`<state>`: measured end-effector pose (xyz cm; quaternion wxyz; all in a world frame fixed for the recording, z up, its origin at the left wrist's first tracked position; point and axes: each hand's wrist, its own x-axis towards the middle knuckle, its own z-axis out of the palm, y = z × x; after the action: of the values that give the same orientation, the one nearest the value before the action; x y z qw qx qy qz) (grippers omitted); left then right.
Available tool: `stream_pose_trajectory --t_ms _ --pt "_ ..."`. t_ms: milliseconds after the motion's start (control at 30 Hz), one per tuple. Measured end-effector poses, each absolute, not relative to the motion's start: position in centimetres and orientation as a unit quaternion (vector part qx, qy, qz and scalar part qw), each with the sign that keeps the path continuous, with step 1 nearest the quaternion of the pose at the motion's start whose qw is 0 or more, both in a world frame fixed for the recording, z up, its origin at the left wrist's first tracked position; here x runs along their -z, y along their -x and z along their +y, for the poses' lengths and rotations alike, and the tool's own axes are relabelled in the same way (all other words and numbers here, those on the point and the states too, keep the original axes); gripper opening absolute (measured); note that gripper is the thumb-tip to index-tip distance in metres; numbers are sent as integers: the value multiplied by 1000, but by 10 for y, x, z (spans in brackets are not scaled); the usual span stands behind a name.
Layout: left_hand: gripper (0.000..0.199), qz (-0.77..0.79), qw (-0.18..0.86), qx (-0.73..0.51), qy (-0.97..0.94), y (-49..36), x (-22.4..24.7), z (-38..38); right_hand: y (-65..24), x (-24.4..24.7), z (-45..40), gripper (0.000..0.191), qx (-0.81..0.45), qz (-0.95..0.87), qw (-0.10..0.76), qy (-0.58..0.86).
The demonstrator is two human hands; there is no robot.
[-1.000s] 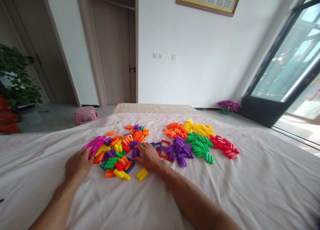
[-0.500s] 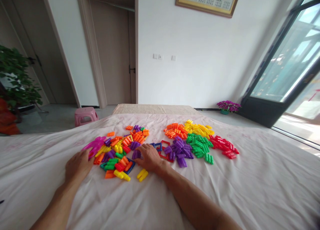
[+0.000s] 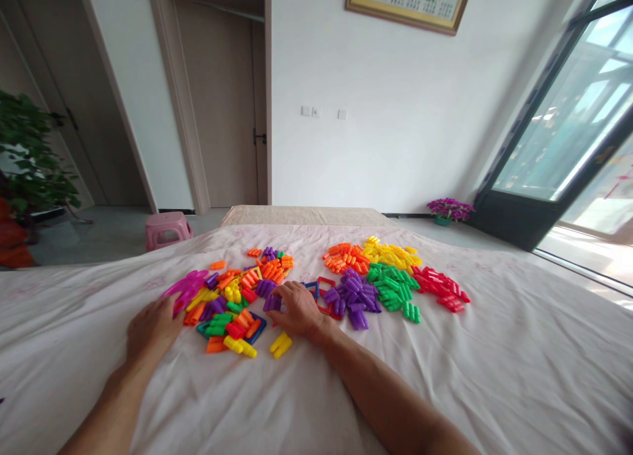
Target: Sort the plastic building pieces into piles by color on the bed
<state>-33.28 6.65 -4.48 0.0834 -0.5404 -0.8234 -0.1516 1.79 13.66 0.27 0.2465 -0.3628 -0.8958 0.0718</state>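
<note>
My right hand (image 3: 299, 308) has its thumb and fingers closed on a purple plastic building block (image 3: 272, 302) at the right side of a mixed-colour pile. At the pile's left edge, my left hand (image 3: 154, 324) lies with fingers loosely stretched out beside a magenta plastic piece (image 3: 186, 289) and an orange block (image 3: 194, 314). Its fingertips are partly hidden. The pile also has yellow, green and red blocks, and a blue frame (image 3: 256, 333) under some of them. A yellow block (image 3: 281, 345) sits alone in front of my right hand.
Right of my hands lie single-colour heaps: purple (image 3: 356, 300), green (image 3: 392, 285), orange (image 3: 345, 258), yellow (image 3: 390, 253) and red (image 3: 441, 287). A red square frame (image 3: 326, 282) lies by the purple heap. A wrinkled pale sheet (image 3: 445, 376) covers the surface. Beyond stands a pink stool (image 3: 169, 229).
The view has shifted very slightly. Both hands stay almost in place, and the purple block at my right fingertips shows a little more.
</note>
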Motion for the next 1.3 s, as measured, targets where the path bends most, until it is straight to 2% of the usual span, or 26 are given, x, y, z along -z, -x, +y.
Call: stream_pose_trajectory --t_ms 667,900,1067,1300 --pt "53 -820 85 161 543 333 44 67 -24 -1 139 28 -77 -889 269 363" --pt "55 -828 77 150 535 333 44 68 -46 -38 157 28 -137 -862 296 388" --pt "54 -826 87 146 537 333 44 68 -85 -76 170 29 -162 -875 213 403" --pt "56 -823 80 151 541 335 46 69 -149 -102 181 30 -108 -848 97 511"
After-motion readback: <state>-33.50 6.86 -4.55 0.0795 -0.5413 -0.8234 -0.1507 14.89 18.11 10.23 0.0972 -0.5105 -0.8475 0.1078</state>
